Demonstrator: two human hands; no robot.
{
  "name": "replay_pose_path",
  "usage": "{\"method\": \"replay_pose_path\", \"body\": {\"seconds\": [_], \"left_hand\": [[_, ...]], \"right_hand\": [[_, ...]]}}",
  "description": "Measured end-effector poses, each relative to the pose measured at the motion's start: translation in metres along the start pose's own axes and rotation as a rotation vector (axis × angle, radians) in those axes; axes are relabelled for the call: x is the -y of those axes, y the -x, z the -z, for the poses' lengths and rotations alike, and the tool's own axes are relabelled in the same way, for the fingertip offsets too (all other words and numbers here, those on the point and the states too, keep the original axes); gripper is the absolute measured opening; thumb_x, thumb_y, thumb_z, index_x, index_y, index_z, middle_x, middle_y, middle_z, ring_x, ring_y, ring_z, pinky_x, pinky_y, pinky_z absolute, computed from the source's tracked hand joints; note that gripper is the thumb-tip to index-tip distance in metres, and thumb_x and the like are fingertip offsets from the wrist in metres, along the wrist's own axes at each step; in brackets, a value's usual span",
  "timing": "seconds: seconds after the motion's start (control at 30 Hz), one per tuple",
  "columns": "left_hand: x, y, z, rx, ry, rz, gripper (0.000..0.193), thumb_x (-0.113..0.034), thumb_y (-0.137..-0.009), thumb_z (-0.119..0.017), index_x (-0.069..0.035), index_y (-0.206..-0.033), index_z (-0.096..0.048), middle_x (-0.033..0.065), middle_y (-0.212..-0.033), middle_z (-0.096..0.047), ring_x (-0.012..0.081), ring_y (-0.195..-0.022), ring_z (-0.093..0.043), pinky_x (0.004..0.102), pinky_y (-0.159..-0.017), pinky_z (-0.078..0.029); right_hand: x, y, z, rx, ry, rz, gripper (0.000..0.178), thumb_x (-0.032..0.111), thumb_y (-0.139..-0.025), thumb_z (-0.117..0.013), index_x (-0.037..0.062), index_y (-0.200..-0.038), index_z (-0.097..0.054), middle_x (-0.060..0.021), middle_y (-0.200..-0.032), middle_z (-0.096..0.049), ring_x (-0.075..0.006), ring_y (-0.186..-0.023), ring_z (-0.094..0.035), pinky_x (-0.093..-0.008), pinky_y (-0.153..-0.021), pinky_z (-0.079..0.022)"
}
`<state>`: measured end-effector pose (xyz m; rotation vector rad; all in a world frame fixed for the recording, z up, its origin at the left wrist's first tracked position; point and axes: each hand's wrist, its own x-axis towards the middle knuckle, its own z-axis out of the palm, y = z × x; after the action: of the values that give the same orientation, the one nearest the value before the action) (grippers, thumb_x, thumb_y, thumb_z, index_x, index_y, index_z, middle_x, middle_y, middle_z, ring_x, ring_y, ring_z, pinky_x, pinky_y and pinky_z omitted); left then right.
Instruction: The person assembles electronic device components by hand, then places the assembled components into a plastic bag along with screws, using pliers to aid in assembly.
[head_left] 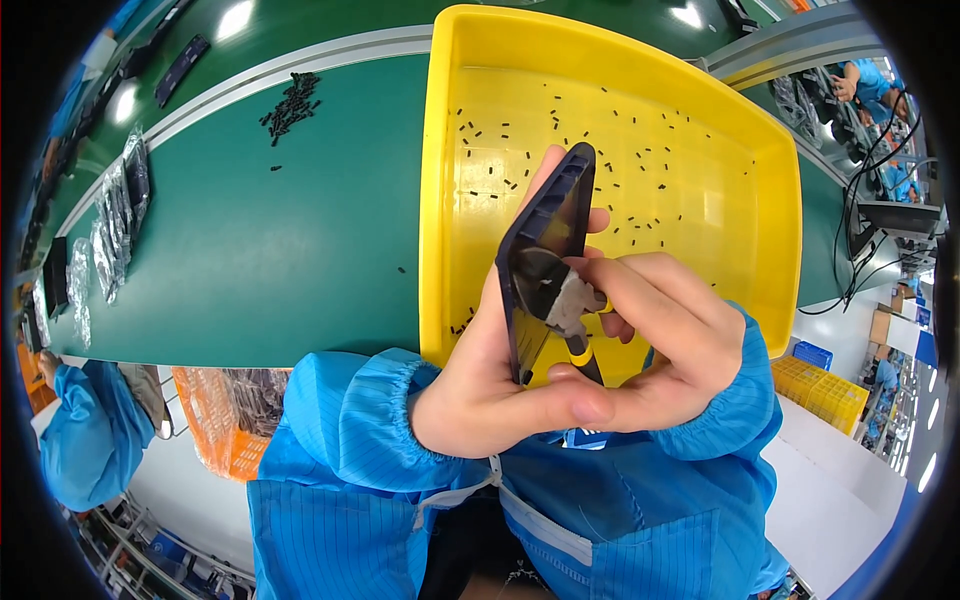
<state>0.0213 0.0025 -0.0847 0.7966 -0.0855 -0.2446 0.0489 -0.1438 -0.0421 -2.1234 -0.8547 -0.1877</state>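
My left hand (pixel 475 385) is closed around a dark plastic frame-like part (pixel 543 220), tilted up on its edge over the near side of a yellow bin (pixel 432 190). In my right hand (pixel 680 335) is a pair of cutting pliers (pixel 572 302) with yellow and black handles. The jaws of the pliers lie against the inner side of the plastic part; their exact contact is hard to make out. Many small black bits (pixel 640 225) are scattered over the bin's floor.
A heap of black bits (pixel 291 105) lies on the green table (pixel 280 220). Clear-bagged parts (pixel 115 215) line the left edge, and a dark part (pixel 182 70) lies beyond the rail. Cables (pixel 858 200) hang at right. An orange crate (pixel 215 420) stands below; another person's blue sleeve (pixel 90 430) shows at left.
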Motion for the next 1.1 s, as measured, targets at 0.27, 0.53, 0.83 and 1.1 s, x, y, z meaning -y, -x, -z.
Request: {"method": "replay_pose_path", "body": {"seconds": [0.27,0.53,0.83,1.1], "left_hand": [[-0.005,0.000,0.002,0.013,-0.150,0.004,0.102,-0.050,-0.063,-0.075,-0.006,-0.139,-0.025,0.0108,-0.138,-0.035,0.0177,-0.119,-0.043,0.0294,-0.098,-0.039],[-0.010,-0.003,0.012,0.190,-0.237,0.034,0.111,-0.035,-0.072,-0.077,-0.008,-0.146,0.001,0.0139,-0.139,-0.024,0.0188,-0.111,-0.035,0.0280,-0.090,-0.037],[-0.014,-0.001,0.009,0.133,-0.010,0.132,0.111,-0.033,-0.074,-0.076,-0.010,-0.146,0.005,0.0100,-0.140,-0.023,0.0159,-0.109,-0.036,0.0234,-0.082,-0.038],[-0.010,-0.001,0.001,0.016,0.025,0.048,0.106,-0.048,-0.063,-0.078,-0.004,-0.140,-0.021,0.0129,-0.138,-0.034,0.0201,-0.115,-0.047,0.0314,-0.097,-0.040]], "right_hand": [[0.002,-0.001,0.004,0.054,-0.006,0.003,0.051,0.026,-0.068,-0.079,-0.0095,-0.099,-0.058,-0.0136,-0.084,-0.059,-0.0150,-0.060,-0.055,-0.0220,-0.052,-0.045],[0.007,0.002,0.005,0.144,-0.209,-0.146,0.045,0.011,-0.070,-0.077,-0.0070,-0.105,-0.056,-0.0132,-0.087,-0.058,-0.0196,-0.070,-0.060,-0.0248,-0.061,-0.049],[0.002,0.004,-0.002,0.134,-0.504,-0.308,0.044,0.007,-0.068,-0.075,-0.0078,-0.105,-0.057,-0.0104,-0.080,-0.057,-0.0133,-0.064,-0.055,-0.0235,-0.058,-0.045],[0.015,-0.001,0.000,0.006,-0.128,-0.153,0.047,0.013,-0.061,-0.080,-0.0043,-0.101,-0.061,-0.0121,-0.087,-0.060,-0.0199,-0.070,-0.062,-0.0248,-0.064,-0.050]]}}
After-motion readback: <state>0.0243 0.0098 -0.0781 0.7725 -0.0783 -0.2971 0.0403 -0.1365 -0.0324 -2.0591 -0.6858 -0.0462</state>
